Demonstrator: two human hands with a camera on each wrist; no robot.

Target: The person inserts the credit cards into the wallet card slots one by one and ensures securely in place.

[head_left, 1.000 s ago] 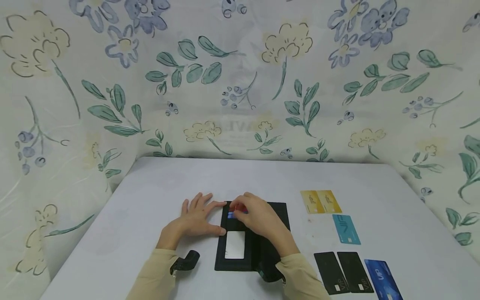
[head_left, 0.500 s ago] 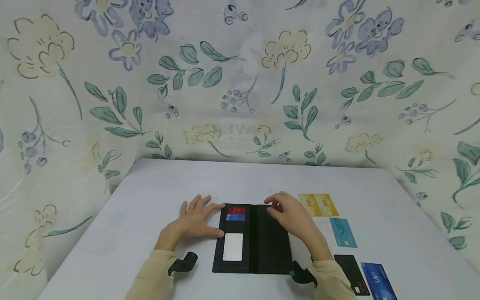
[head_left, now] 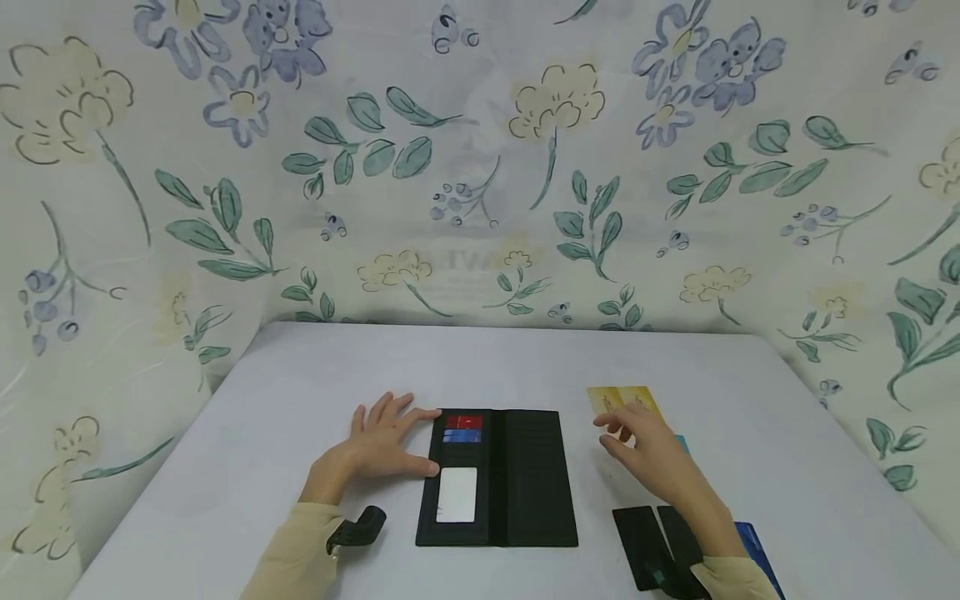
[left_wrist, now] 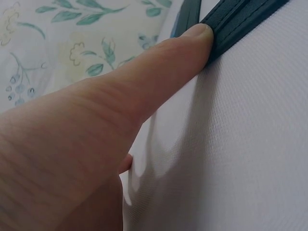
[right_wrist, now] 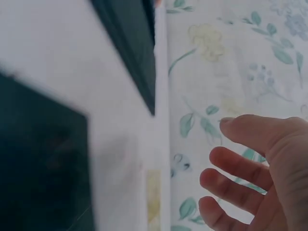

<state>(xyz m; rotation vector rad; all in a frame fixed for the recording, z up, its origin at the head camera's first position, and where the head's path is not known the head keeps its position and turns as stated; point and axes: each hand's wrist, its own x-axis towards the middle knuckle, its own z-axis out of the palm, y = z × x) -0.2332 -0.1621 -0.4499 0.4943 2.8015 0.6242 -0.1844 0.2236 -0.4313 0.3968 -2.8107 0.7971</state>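
Note:
An opened black wallet (head_left: 536, 483) lies flat on the white table, with a red card (head_left: 464, 422) and a blue card (head_left: 462, 436) in its upper left slots and a white window (head_left: 457, 495) below them. My left hand (head_left: 367, 454) spreads at the wallet's left side, thumb and index fingertip touching that edge; the thumb also shows in the left wrist view against the stitched edge. My right hand (head_left: 648, 450) hovers with nothing in its loosely bent fingers, over the table right of the wallet. It partly covers two yellow cards (head_left: 642, 397) and most of a teal card (head_left: 682, 442).
Two black cards (head_left: 633, 542) and a dark blue VIP card (head_left: 757, 550) lie at the front right, partly behind the right forearm. Floral fabric (head_left: 480, 167) hangs behind and beside the table. A black wrist camera (head_left: 360, 527) sits on the left sleeve.
My right hand has left the wallet's upper left slots and moved right, past the wallet toward the loose cards. The red and blue cards came into sight. My left hand stays at the wallet's edge.

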